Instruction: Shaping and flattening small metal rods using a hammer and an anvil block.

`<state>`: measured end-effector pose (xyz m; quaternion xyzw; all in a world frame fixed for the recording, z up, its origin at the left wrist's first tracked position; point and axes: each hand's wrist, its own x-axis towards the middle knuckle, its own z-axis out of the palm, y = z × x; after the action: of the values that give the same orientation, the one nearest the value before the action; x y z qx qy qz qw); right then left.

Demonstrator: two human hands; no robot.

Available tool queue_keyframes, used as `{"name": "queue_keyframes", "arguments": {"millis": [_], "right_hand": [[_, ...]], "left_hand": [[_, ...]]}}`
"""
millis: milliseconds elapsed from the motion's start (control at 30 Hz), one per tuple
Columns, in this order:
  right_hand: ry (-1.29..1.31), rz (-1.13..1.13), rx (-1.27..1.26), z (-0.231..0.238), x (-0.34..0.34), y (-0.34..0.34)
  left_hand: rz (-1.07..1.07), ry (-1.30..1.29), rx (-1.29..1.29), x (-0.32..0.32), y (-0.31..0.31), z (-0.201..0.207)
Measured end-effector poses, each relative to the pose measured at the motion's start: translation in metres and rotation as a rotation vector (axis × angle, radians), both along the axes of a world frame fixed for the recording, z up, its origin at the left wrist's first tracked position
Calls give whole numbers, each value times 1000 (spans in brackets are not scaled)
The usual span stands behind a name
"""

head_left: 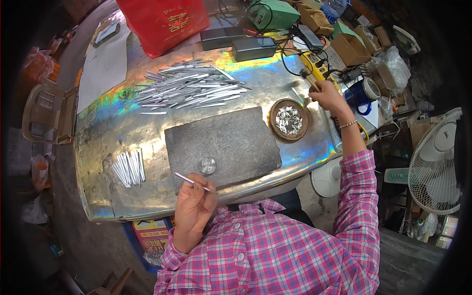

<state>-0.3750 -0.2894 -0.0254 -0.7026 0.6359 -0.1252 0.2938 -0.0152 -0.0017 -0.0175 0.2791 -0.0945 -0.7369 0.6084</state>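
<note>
Close to the table's front edge, my left hand (pixel 195 199) is closed around a thin silver metal strip (pixel 181 176), which sticks out on both sides of the fingers. Just beyond it, a small round metal disc (pixel 207 165) lies on a dark flat slab (pixel 226 137). Out at the far right, my right hand (pixel 328 96) grips what looks like a small hammer (pixel 310 80) with a pale handle; its details are too small to make out. A round brown bowl (pixel 273 125) of short silver pieces (pixel 289 121) stands between the slab and that hand.
A large heap of silver strips (pixel 191 86) lies beyond the slab, and a smaller bundle (pixel 129 168) at the left. Behind stand a red bag (pixel 162 24) and dark boxes (pixel 253 48). A yellow power strip (pixel 314 64), cables and a blue mug (pixel 361 93) crowd the right edge.
</note>
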Motion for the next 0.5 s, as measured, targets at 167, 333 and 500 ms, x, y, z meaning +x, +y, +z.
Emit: {"name": "queue_keyframes", "arguments": {"millis": [167,333,500], "right_hand": [[-35,48,-12,-12,9,19],[68,-50,-197,2,7,36],[-387,-29,-41,39,51,108]], "left_hand": [[-21,1,-27,-2,-3,0],[34,-58,-14,4,-3,1],[136,-179,-46,14,-12,2]]}}
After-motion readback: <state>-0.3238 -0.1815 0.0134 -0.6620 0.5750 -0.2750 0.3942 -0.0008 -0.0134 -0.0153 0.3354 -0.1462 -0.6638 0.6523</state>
